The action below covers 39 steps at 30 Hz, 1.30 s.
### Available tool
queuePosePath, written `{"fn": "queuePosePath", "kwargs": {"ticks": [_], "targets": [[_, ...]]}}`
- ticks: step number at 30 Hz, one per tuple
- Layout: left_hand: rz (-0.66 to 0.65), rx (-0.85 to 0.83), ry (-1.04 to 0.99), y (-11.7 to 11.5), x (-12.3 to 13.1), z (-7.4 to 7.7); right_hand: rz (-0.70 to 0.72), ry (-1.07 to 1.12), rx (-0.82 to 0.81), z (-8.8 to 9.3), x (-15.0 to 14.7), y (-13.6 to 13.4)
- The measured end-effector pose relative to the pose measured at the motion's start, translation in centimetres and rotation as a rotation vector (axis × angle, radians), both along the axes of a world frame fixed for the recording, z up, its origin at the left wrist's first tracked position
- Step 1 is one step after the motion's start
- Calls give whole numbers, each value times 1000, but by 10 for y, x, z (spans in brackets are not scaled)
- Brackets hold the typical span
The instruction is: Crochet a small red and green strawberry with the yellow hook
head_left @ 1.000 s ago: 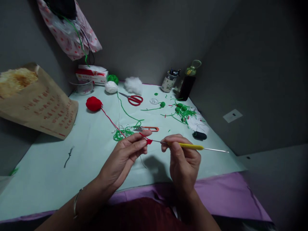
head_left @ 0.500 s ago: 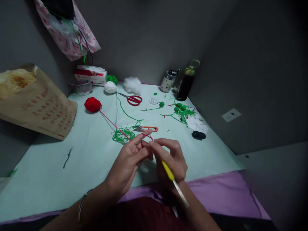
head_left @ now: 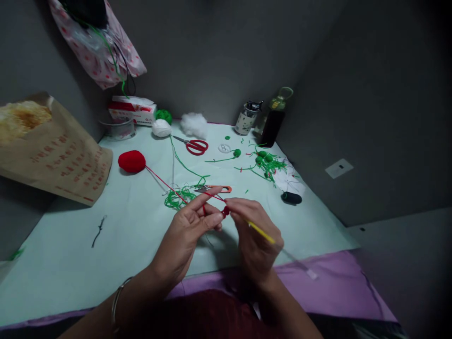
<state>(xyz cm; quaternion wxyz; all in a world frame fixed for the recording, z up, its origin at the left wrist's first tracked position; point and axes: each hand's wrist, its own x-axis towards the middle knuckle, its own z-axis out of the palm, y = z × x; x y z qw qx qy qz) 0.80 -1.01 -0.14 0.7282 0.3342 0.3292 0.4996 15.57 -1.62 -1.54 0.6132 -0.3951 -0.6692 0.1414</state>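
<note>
My left hand (head_left: 192,228) pinches a small dark red crochet piece (head_left: 225,212) between thumb and fingers. Red yarn (head_left: 160,178) runs from a red yarn ball (head_left: 132,161) over its raised index finger. In my right hand (head_left: 257,233) is a crochet hook with a yellow grip (head_left: 262,232), held like a pen; its tip, at the red piece, is hidden by the fingers. Just beyond my hands lie thread snips with an orange handle (head_left: 226,189) and a tangle of green yarn (head_left: 178,197).
Red-handled scissors (head_left: 197,147), a white yarn ball (head_left: 161,128) and fluffy stuffing (head_left: 194,125) lie at the back. Green crocheted pieces (head_left: 268,162) sit to the right, near a dark bottle (head_left: 273,125). A brown paper bag (head_left: 67,160) stands at the left.
The crochet hook has swung from steep to flatter, its rear end now pointing further right. My right hand has turned with it. The red ball has rolled slightly left, and the red piece shows more.
</note>
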Motion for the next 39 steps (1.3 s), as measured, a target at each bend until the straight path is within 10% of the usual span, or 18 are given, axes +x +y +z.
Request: {"fn": "queuePosePath", "kwargs": {"ticks": [9, 39], "targets": [[-12, -30, -3, 3, -2, 2, 170, 432, -343, 1, 5, 7], [1, 0, 50, 7, -6, 3, 184, 467, -295, 7, 9, 0]]}}
